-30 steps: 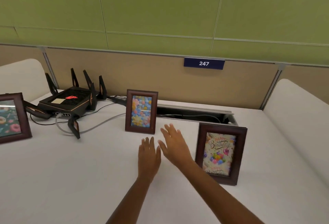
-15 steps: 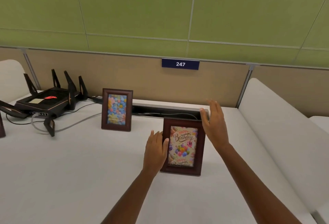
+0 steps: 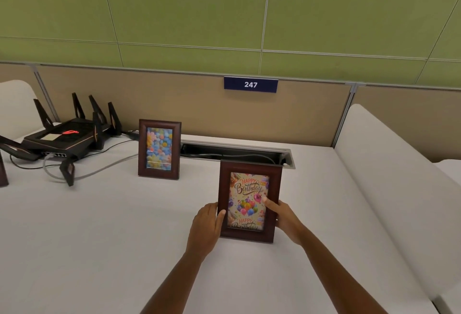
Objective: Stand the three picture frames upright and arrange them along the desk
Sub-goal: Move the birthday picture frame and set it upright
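A dark wooden frame with a "Happy Birthday" picture (image 3: 249,189) stands upright on the white desk (image 3: 99,238), right of centre. My left hand (image 3: 205,226) grips its lower left edge, thumb on the front. My right hand (image 3: 284,216) grips its lower right edge, a finger lying over the glass. A second upright frame with a coloured flower picture (image 3: 159,149) stands further back to the left. Only a dark sliver of the third frame (image 3: 3,174) shows at the left border.
A black router with several antennas (image 3: 64,134) and grey cables (image 3: 104,166) sits at the back left. An open cable tray slot (image 3: 237,152) runs behind the frames. A tan partition with a "247" label (image 3: 250,84) closes the back; a white padded divider (image 3: 389,176) rises on the right.
Both hands moved from the middle of the desk to the birthday frame and closed on its lower sides. The right hand dropped from the frame's top corner. The view shifted right.
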Action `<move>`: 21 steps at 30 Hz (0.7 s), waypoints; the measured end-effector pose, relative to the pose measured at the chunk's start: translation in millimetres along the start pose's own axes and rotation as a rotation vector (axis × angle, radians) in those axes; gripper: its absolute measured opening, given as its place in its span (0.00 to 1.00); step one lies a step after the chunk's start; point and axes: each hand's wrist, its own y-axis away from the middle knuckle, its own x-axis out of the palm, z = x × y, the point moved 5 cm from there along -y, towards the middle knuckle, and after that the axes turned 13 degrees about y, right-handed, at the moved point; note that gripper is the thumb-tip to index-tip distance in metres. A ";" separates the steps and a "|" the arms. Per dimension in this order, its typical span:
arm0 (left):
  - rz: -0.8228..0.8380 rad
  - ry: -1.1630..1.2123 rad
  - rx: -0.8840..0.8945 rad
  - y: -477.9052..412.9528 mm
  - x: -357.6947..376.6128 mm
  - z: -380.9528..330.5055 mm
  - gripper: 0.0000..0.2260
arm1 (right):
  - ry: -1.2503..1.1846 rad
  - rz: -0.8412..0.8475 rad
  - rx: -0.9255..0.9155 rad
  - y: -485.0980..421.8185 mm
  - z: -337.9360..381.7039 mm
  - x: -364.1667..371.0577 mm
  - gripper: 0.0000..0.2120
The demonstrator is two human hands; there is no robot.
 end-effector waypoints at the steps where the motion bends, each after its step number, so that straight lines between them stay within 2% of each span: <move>1: 0.015 0.019 -0.003 0.2 0.5 0.4 0.16 | -0.042 0.003 -0.008 -2.8 -0.8 1.0 0.17; 4: 0.038 0.077 -0.039 -0.1 1.7 0.7 0.16 | -0.125 0.001 -0.008 -8.6 -2.6 2.7 0.10; 9: 0.076 0.067 -0.114 -6.0 5.7 1.1 0.17 | -0.173 -0.005 -0.019 -13.1 -3.0 2.5 0.07; 15: 0.096 0.107 -0.093 -16.2 20.3 -10.7 0.16 | -0.197 -0.067 -0.053 -15.0 -1.3 -17.7 0.07; 21: 0.148 0.181 -0.060 -39.8 56.4 -44.6 0.17 | -0.215 -0.151 -0.081 -19.3 1.5 -68.0 0.07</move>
